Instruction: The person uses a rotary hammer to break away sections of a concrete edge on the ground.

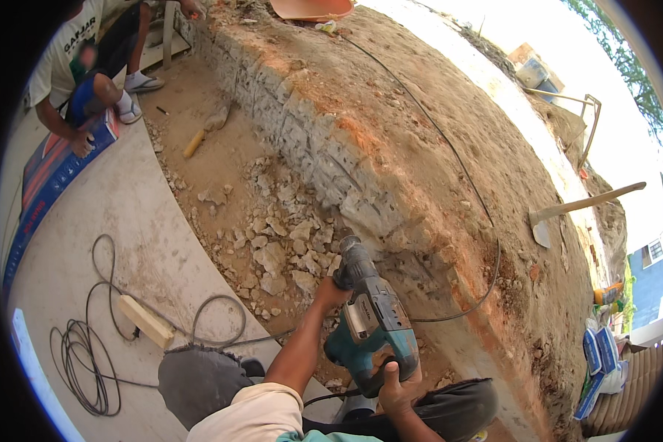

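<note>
A teal and black Makita rotary hammer (pixel 373 315) points up and away from me, its nose at the foot of a rough grey masonry wall (pixel 309 138). My left hand (pixel 331 293) is closed around the side handle near the front of the tool. The rear grip is in my right hand (pixel 398 387), with the thumb lying along the back of it. Broken chunks of masonry (pixel 276 257) are heaped on the soil just left of the tool's nose. The tip of the bit is hard to make out amid dust and rubble.
Black cable (pixel 85 364) lies coiled on the pale slab (pixel 160 221) beside a wood block (pixel 145 321). A yellow-handled trowel (pixel 195 143) rests on soil. A hoe (pixel 585 203) lies on the earth bank (pixel 420 127). Another person (pixel 77 83) sits at upper left by a long printed box (pixel 61 166).
</note>
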`<state>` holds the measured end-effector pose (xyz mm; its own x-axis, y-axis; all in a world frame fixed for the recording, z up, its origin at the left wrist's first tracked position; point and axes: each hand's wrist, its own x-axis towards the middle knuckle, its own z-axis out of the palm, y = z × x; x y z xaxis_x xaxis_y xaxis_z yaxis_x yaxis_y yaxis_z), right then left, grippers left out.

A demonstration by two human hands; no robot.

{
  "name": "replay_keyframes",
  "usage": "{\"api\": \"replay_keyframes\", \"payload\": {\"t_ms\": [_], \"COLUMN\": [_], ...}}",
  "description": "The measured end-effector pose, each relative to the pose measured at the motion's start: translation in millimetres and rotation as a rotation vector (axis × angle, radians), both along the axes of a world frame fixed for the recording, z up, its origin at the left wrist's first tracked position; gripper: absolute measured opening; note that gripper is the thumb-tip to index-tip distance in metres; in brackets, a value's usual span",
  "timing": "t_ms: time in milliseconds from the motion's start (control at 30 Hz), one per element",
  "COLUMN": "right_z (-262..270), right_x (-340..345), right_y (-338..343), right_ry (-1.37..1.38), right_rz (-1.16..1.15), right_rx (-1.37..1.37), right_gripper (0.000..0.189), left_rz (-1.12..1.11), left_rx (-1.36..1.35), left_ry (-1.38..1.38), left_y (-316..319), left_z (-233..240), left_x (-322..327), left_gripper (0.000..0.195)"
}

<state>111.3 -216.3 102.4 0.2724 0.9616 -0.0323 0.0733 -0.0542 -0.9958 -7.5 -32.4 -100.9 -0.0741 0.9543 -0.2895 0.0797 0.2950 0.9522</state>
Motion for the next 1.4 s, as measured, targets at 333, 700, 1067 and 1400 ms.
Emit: {"api": "replay_keyframes", "payload": {"t_ms": [333,700,1067,1400], "right_z": [-16.2,-34.8,-7.4,26.0], "right_x": [26.1,17.8,32.1,35.0], "right_y": [31.9,63.9,88.7,46.5], "right_ry": [-0.12,0.059,0.331,0.242], "right_rz": [0.006,0.062,-0.096,0.085], "right_rx": [0.015,-0.06,-0.199,-0.17], "right_gripper": [0.049,0.045,0.036,0.029], "left_rz": [-0.054,-0.059,-0.104,0.126], "left_rx": [0.034,-0.143,-0.236,-0.263], "left_ry": [0.06,0.174,0.334,0.014], "left_y": [13.6,39.5,38.9,-29.6], "left_z": [-37.3,-26.8,8.2,22.7], "left_x": [-1.4,-34.6,-43.9,-27.7], "left_gripper": [0.042,0.046,0.043,0.044]}}
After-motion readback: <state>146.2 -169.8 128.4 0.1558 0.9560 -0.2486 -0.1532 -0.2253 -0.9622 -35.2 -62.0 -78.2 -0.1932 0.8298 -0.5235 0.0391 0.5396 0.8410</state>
